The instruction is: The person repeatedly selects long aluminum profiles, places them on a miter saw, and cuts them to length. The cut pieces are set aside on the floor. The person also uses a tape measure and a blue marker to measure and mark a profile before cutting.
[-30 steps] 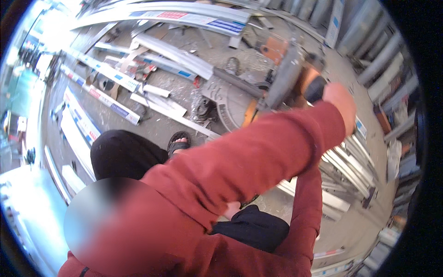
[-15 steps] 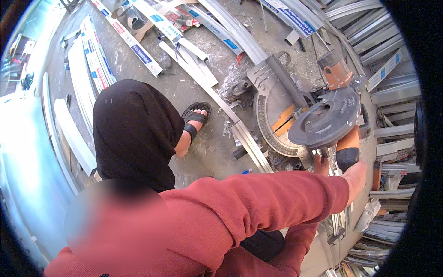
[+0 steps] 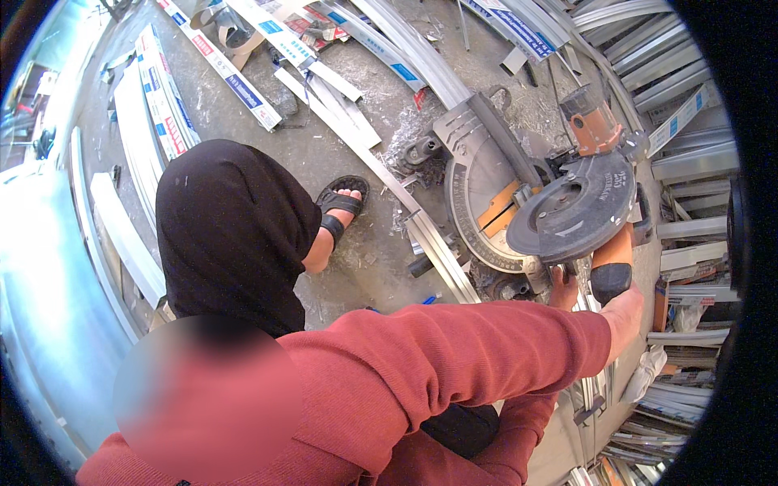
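Sleeve: thick red knit sleeve [image 3: 462, 348], biggest thing up close, running from bottom left out to about 4 o'clock (going by the middle of the view) and crossing over the other arm.
Knee: loose black cloth trouser leg [image 3: 235, 235] bent up at 9 o'clock, foot in a black strappy sandal [image 3: 344, 202] at 10.
Left hand [image 3: 624, 320]: between 3 and 4 o'clock, wrapped around the stubby orange and black handle [image 3: 612, 271] of the saw.
Right hand [image 3: 565, 292]: tucked in just past 3, by the saw's lower edge. Mostly hidden behind the left arm, so I can't tell if it's gripping anything.
Saw: grey and orange metal mitre saw [image 3: 551, 215], on the floor from 2 to 3 o'clock, round dark grey guard [image 3: 587, 198] right above the handle.
Strips: slim silver metal strips [image 3: 442, 259] beside the saw base, near 4 o'clock, plus a long ribbed silver profile [image 3: 409, 49] coming in from 12.
Floor: shiny pale shavings [image 3: 413, 121] around 12, flat printed white lengths [image 3: 219, 65] between 10 and 11.
Far side: stacked silver metal profiles [image 3: 689, 166] around 2 to 3, crumpled white plastic bag [image 3: 646, 374] at 4.
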